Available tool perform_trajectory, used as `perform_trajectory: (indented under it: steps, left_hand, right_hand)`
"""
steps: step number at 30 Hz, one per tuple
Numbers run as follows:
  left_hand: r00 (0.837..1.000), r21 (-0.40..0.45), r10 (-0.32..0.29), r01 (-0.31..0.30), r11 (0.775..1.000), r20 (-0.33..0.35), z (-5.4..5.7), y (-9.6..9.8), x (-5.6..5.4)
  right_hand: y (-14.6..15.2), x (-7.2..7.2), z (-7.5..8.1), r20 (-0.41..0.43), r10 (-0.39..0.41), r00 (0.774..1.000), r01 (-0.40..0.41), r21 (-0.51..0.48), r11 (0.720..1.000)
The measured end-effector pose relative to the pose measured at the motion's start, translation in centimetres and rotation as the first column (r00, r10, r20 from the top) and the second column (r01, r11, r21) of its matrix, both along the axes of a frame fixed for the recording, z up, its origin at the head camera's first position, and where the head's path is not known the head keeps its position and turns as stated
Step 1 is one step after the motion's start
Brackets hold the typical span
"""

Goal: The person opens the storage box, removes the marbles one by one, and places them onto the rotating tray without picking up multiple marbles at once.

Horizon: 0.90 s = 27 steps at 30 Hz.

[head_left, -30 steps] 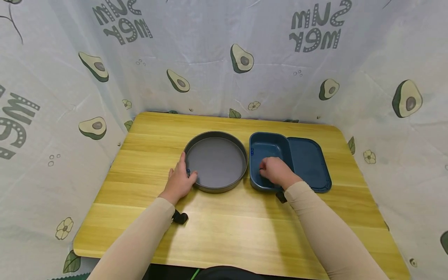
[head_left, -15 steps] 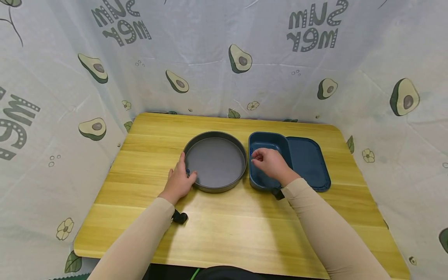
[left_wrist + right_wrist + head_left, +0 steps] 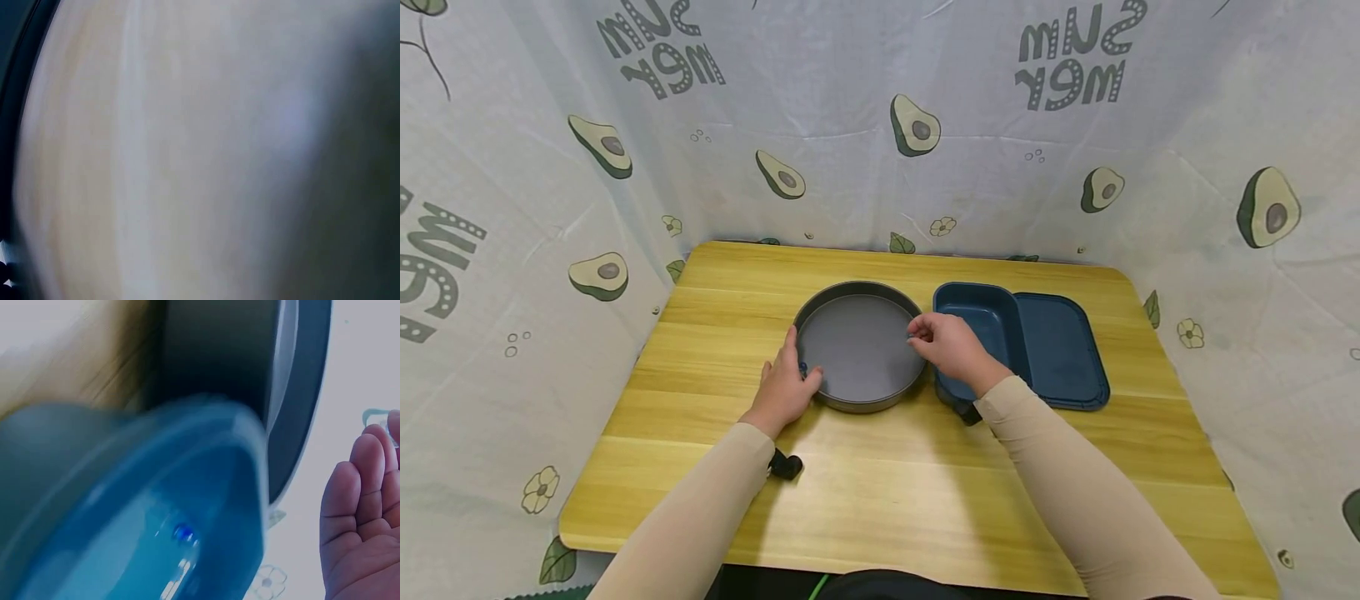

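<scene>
A round grey cake pan (image 3: pixel 863 346) stands mid-table in the head view. My left hand (image 3: pixel 782 390) rests at its left rim with straight fingers, thumb over the edge. Small blue marbles (image 3: pixel 802 367) lie inside the pan beside that hand. Over the pan's right rim, my right hand (image 3: pixel 951 346) pinches a small blue marble between thumb and fingertips, mostly hidden by them. Right of the pan is a deep blue rectangular box (image 3: pixel 988 304). The right wrist view shows a shiny blue marble (image 3: pixel 183 533) at the bottom of this box. The left wrist view is mostly blurred tabletop.
A flat blue lid (image 3: pixel 1063 350) lies against the box's right side. The wooden tabletop (image 3: pixel 865 483) carries all these. A pale curtain (image 3: pixel 835 125) printed with avocados hangs behind and at both sides of the table.
My right hand has risen from inside the blue box and moved left, with the pinched marble, to above the pan's right rim. The left hand stays where it was.
</scene>
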State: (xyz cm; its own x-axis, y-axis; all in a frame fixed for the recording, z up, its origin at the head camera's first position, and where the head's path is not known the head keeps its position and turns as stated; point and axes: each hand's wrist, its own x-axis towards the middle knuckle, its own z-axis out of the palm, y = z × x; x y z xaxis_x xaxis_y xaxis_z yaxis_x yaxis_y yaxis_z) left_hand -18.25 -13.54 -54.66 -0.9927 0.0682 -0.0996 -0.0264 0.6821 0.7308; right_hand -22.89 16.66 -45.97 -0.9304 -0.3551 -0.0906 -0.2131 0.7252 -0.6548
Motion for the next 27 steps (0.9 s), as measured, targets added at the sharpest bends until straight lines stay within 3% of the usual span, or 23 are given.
perform_trajectory:
  steps: [10,17,27]
  left_hand:
    - [1.0,0.001,-0.003,0.003,1.0,-0.001,-0.2,0.1,-0.1]
    - [1.0,-0.007,-0.006,0.006,1.0,-0.009,-0.1,0.2,-0.1]
    - [1.0,-0.012,0.008,-0.008,1.0,-0.013,-0.2,0.1,0.0]
  right_hand:
    - [-2.5,-0.2,0.3,-0.009,0.038,0.999,-0.038,0.005,0.999]
    - [-3.3,-0.3,-0.1,0.03,0.082,0.996,-0.082,0.008,0.997]
    - [-1.3,0.2,0.6,0.056,0.021,0.998,-0.022,0.015,1.0]
